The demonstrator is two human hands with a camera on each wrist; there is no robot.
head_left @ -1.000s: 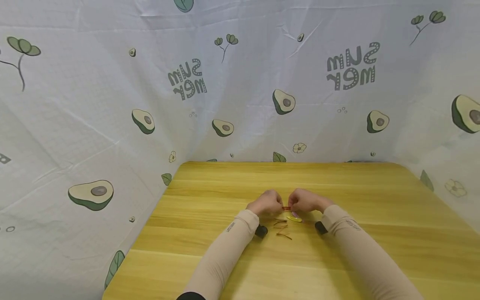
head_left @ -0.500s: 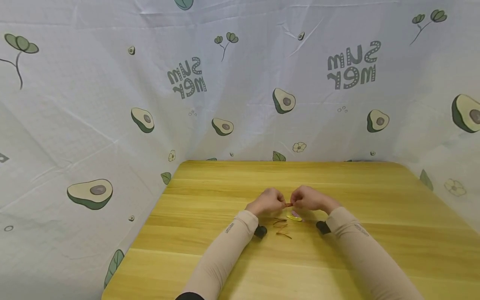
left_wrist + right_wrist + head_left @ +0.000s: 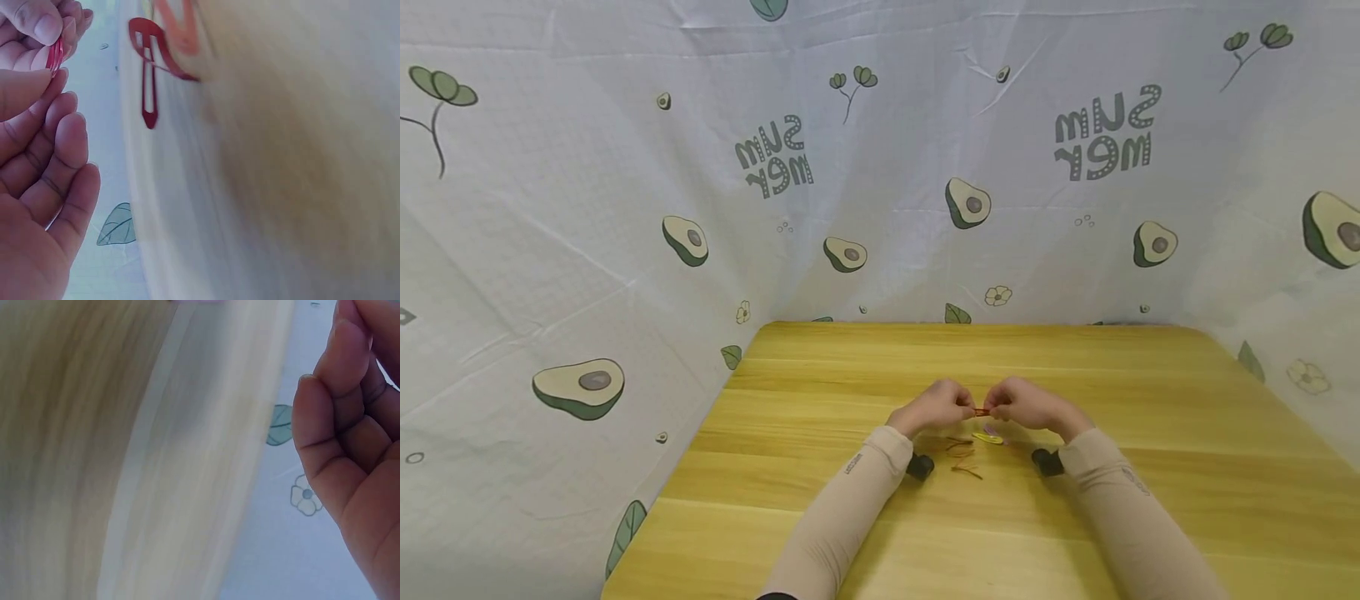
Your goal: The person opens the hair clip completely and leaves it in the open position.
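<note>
Both hands meet over the table in the head view, with a red hair clip (image 3: 982,412) between their fingertips. My left hand (image 3: 934,407) pinches its left end between thumb and fingers; my right hand (image 3: 1028,406) pinches the right end. In the left wrist view the held red clip is partly covered by fingertips. Just below the hands, a yellow hair clip (image 3: 987,438) and a purple hair clip (image 3: 990,430) lie close together. A dark red snap clip (image 3: 147,75), its frame sprung apart, lies near an orange one (image 3: 182,28).
More sprung hair clips lie to the near left, including an orange-brown one (image 3: 967,471). The wooden table (image 3: 880,358) ends against a white printed cloth (image 3: 895,167) at the back and sides. A black wrist camera (image 3: 920,466) hangs under the left wrist.
Both hands have shifted slightly to the right, keeping the red hair clip between them. The right wrist has swung outward a little. The clips on the table stay put.
</note>
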